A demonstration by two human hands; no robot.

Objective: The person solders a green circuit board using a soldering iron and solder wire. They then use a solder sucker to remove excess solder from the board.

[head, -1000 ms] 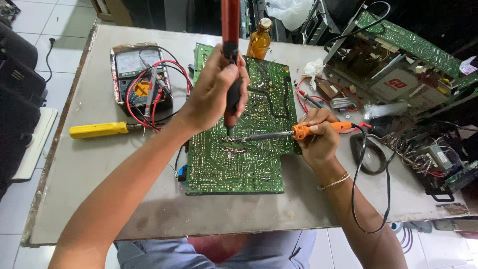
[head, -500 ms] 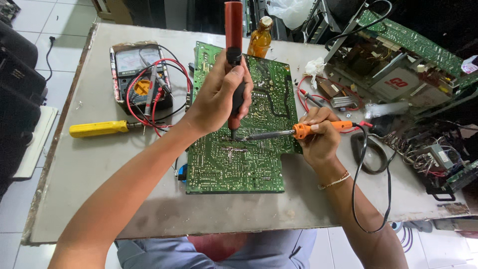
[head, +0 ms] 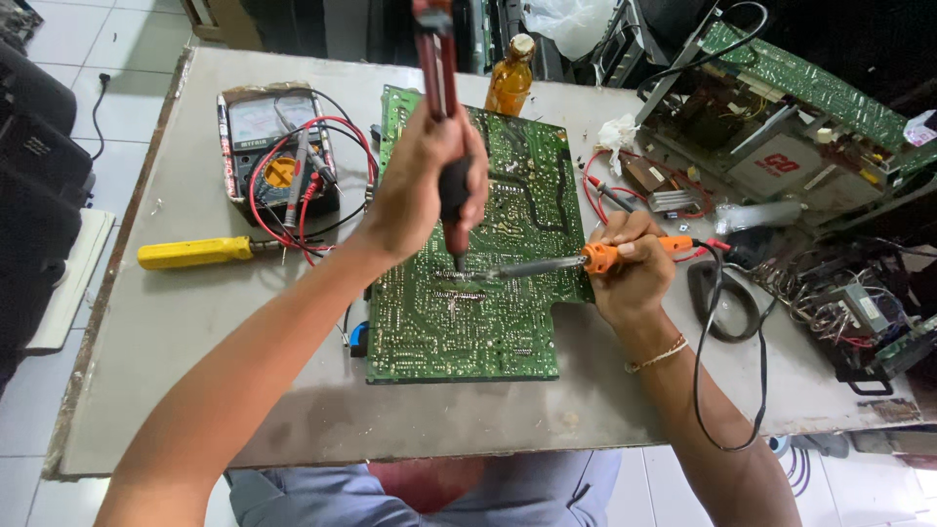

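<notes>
desoldering on green circuit board (head: 468, 293), mid-job by the look of it.

left hand (head: 420, 185) closed round a red desoldering pump (head: 441, 107), held upright w/ tip down on the board's solder side; right hand (head: 630, 273) gripping an orange-handled soldering iron (head: 576, 259), tip laid near flat & meeting the pump tip at a row of joints approx mid-board. board lies flat on the grey table (head: 166, 332), solder side up. judging by both tips on one joint, work is underway; can't tell which joints are cleared, nothing lifted off the board yet. containers: amber bottle (head: 510, 78) upright at the board's far edge, capped, contents not clear. multimeter (head: 278, 146) w/ red & black leads left of board, yellow screwdriver (head: 195, 254) below it.
</notes>
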